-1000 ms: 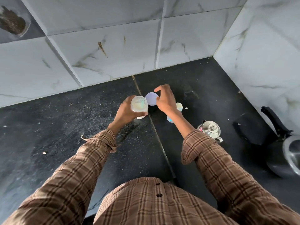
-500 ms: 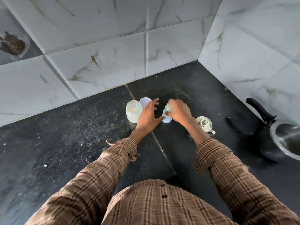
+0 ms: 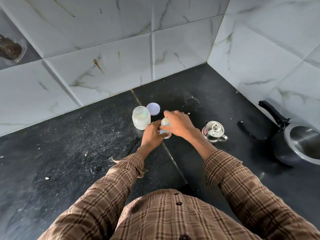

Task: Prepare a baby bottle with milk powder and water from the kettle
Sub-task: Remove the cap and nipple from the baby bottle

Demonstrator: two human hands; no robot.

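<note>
A small clear baby bottle point(image 3: 165, 124) stands on the black counter point(image 3: 69, 153) between my two hands. My right hand point(image 3: 180, 124) wraps its upper part from the right. From the left, my left hand point(image 3: 152, 134) grips its lower part. Most of the bottle is hidden by my fingers. An open clear jar of milk powder point(image 3: 141, 119) with a scoop inside stands just left of the bottle, free of both hands. Its pale lilac lid point(image 3: 152, 109) lies flat behind it. A small steel kettle point(image 3: 214, 131) with its lid on stands to the right of my right wrist.
A dark pressure cooker point(image 3: 301, 146) with a long black handle sits at the right edge, near the side wall. Marble-tiled walls meet in a corner behind the counter. Crumbs and dust speckle the counter's left part.
My left hand let go of the powder jar, which now stands on the counter, and moved right onto the bottle. My right hand took hold of the bottle.
</note>
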